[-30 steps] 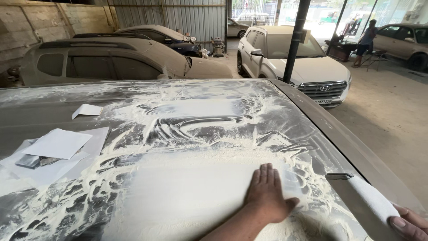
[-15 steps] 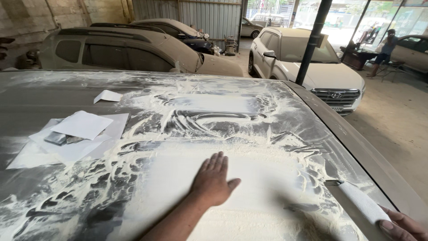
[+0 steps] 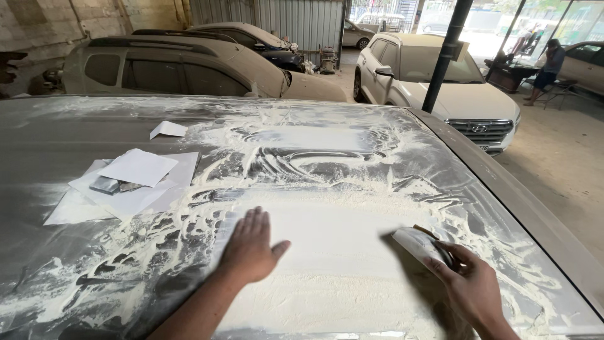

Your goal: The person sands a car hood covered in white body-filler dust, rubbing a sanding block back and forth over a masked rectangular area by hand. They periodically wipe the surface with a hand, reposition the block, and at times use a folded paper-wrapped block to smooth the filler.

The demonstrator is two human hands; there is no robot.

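Note:
My left hand (image 3: 250, 247) lies flat, fingers spread, on the dusty car roof (image 3: 75, 132), at the left edge of a broad pale patch of filler (image 3: 340, 252). My right hand (image 3: 470, 286) grips a flat, putty-smeared spreader (image 3: 418, 243) and presses its blade onto the right side of that patch. White dust and swirled smears cover the panel around both hands.
Sheets of white paper (image 3: 135, 170) with a small dark block (image 3: 104, 185) lie on the roof's left part. A black pillar (image 3: 443, 56) stands beyond the roof's right edge. Several dusty cars are parked behind, including a white one (image 3: 434, 79). A person (image 3: 548, 66) bends over far right.
My left hand has slid leftward over the filler patch. My right hand has come in from the lower right corner and set the spreader on the patch.

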